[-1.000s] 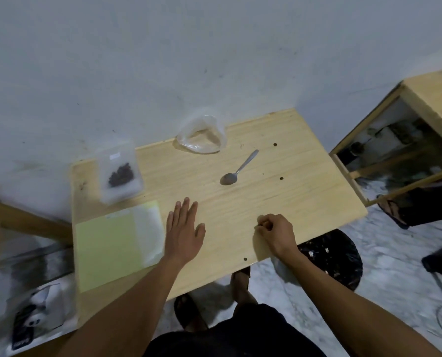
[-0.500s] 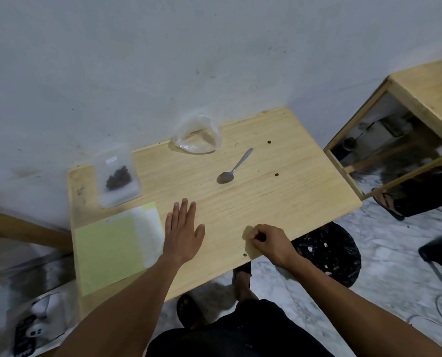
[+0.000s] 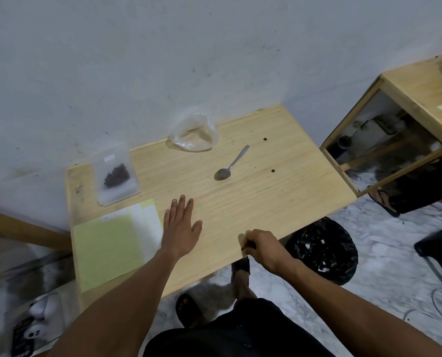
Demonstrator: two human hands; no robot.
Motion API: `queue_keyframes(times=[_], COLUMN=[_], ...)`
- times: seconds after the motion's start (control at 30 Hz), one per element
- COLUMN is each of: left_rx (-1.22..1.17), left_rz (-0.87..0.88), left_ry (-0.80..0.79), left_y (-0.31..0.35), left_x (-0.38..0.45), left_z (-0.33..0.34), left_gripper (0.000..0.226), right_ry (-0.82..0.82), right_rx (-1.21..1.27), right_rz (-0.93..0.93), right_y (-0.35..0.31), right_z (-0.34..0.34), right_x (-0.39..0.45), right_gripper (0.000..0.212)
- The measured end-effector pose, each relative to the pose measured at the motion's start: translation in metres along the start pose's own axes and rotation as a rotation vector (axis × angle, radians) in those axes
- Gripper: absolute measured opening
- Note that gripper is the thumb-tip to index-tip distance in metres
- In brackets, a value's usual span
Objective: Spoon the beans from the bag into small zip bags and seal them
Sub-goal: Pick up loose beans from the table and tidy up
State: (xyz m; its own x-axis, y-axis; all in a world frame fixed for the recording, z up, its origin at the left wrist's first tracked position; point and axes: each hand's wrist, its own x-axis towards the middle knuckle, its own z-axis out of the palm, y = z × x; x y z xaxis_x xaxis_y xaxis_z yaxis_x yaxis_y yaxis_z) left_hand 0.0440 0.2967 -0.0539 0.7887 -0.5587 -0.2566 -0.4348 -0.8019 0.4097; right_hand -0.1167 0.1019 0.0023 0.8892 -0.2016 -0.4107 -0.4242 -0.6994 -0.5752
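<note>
Left hand lies flat, fingers straight, on the tabletop. Right hand at the near edge, grip curled; what it pinches, can't tell. Zip bag of beans at ten o'clock, spoon at one, clear bag beyond, green sheets left.

The middle of the table lies open between the spoon and the near edge. Obstacles: the empty bag at the far edge, the zip bag far left, and papers near left.
</note>
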Motion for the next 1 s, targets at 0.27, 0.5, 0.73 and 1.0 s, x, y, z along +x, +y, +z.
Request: queue_keyframes(times=[0.27,0.5,0.73,1.0], left_rx=[0.007,-0.002,-0.007,0.039], left_rz=[-0.014,-0.024,-0.094,-0.197], left_ry=[0.01,0.014,0.046,0.154], left_y=[0.003,0.005,0.017,0.045], left_x=[-0.001,-0.003,0.0,0.025], left_z=[0.0,-0.003,-0.003,-0.001], left_gripper=[0.067,0.067,0.065,0.064], right_ry=[-0.029,-0.046,0.111,0.304], right_rx=[0.019,-0.05,0.427,0.765], right_rz=[-0.025,-0.044,0.222,0.438], right_y=[-0.002,-0.01,0.0,0.036], right_z=[0.0,0.0,-0.007,-0.068], right_x=[-0.002,0.003,0.011,0.05], right_gripper=[0.012,0.01,0.008,0.02])
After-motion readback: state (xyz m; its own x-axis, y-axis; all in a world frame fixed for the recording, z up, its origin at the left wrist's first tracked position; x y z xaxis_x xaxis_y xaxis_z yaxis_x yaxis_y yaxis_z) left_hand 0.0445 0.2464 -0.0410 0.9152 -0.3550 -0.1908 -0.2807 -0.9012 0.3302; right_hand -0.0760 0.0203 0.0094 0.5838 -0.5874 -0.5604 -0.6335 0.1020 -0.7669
